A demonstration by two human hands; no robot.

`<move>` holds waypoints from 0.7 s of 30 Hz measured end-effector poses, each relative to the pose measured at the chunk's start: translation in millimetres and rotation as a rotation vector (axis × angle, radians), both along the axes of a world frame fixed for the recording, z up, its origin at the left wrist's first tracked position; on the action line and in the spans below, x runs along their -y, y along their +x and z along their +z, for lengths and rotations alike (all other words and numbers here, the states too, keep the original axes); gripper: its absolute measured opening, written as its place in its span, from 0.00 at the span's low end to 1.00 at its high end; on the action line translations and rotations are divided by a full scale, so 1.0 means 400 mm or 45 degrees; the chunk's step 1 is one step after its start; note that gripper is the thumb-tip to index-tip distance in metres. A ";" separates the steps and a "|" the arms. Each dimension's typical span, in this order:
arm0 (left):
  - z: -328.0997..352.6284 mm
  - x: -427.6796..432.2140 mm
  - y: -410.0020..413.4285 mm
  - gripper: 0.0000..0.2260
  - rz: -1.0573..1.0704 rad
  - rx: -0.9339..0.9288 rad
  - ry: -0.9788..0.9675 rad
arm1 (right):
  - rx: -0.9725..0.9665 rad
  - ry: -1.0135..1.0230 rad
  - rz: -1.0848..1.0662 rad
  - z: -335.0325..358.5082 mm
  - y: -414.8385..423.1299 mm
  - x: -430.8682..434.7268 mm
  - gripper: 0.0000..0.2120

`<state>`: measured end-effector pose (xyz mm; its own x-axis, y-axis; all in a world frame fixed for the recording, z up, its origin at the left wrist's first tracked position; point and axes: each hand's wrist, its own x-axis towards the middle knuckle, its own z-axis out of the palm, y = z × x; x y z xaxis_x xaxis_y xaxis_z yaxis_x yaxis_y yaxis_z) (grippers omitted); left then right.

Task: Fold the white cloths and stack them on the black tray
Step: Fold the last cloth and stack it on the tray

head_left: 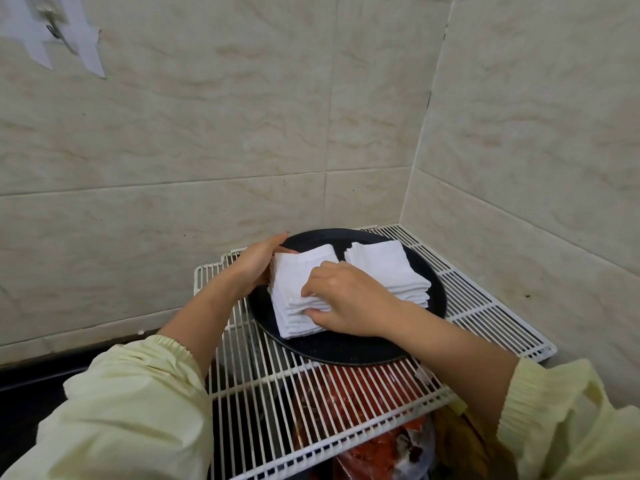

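Observation:
A round black tray (349,351) sits on a white wire rack. Two stacks of folded white cloths lie on it: a left stack (294,282) and a right stack (384,265), side by side and almost touching. My left hand (258,259) presses flat against the left side of the left stack, fingers straight. My right hand (341,296) rests on top of that stack at its front right corner, with the fingertips curled over the edge and the thumb tucked against the layers.
The white wire rack (485,306) fills the corner between two beige tiled walls (207,150). Red bags (360,386) and dark items show beneath the rack. A dark counter (31,386) lies to the left. Paper pieces (52,32) hang on the wall at upper left.

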<state>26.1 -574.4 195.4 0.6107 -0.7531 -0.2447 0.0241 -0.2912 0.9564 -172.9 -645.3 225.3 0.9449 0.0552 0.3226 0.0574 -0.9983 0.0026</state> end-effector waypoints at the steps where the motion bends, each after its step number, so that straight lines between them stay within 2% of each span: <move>1: -0.003 -0.001 0.000 0.23 0.012 0.001 -0.005 | -0.007 0.000 -0.002 -0.008 -0.002 -0.001 0.15; 6: -0.005 -0.003 0.000 0.22 0.040 0.003 -0.021 | 0.026 -0.031 0.013 -0.029 -0.012 -0.003 0.20; 13: 0.003 -0.007 -0.008 0.22 0.019 -0.002 -0.017 | 0.108 -0.174 0.054 -0.040 0.005 -0.009 0.10; 18: 0.006 -0.012 -0.013 0.22 0.045 -0.012 -0.024 | 0.182 0.019 0.030 -0.016 0.005 0.002 0.09; 21: 0.009 -0.014 -0.017 0.22 0.044 0.002 -0.020 | 0.070 0.086 0.055 -0.014 -0.007 -0.004 0.12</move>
<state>19.1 -568.9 198.9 0.6369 -0.7352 -0.2318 0.0320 -0.2752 0.9609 -175.7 -643.8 219.8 0.9228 0.0719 0.3785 0.1020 -0.9930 -0.0601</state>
